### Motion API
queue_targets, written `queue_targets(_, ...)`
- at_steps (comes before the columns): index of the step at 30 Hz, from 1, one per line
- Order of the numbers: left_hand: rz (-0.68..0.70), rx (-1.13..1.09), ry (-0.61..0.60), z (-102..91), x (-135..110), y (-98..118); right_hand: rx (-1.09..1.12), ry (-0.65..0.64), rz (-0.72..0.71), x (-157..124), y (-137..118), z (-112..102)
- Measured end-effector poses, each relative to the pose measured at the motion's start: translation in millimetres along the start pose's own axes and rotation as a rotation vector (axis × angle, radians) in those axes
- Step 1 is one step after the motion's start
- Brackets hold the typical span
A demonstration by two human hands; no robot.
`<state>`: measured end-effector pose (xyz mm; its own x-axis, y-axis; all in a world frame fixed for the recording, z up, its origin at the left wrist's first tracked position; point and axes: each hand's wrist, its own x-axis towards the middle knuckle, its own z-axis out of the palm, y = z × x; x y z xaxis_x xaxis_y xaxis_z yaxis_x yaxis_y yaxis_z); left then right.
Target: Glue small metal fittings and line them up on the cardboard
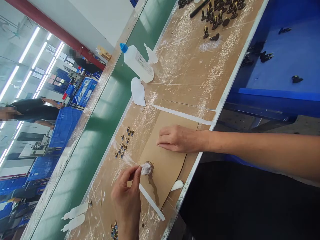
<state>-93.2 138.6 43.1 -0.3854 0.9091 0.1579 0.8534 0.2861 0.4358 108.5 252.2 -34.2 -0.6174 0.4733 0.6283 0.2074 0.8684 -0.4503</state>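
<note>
So, left hand (127, 191) is pinching thumb and finger together at the edge of a small clear cup (147, 168) sitting lower-middle of the frame. Right hand (174, 138) is showing curled-in fingers over cardboard (163, 166) near centre; can't tell if either's gripping anything.

Toward the right of the tabletop (185, 76), a hand could pass along the near edge, between the cardboard sheet (168, 170) and the crowd of dark figurines (220, 15). The far edge is tighter — the blue-capped bottle (138, 63), a squeeze bottle (152, 55), a white wad (138, 91) and tiny figurines (123, 143) stand there — while the right hand (175, 138), left hand (127, 191) and small cup (147, 168) obstruct crossing the sheet.
</note>
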Motion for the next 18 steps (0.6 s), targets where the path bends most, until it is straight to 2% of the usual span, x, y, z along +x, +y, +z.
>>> queue_targets(4, 0.015, 0.037, 0.036, 0.1, 1, 0, 0.006, -0.003, 0.000, 1, 0, -1)
queue_targets(12, 0.053, 0.126, 0.019, -5.7, 6, -13, 0.018, 0.005, 0.005, 0, -1, -1)
queue_targets(18, 0.022, 0.087, 0.000, -1.5, 4, -3, 0.021, 0.019, -0.004, 0, 0, 0)
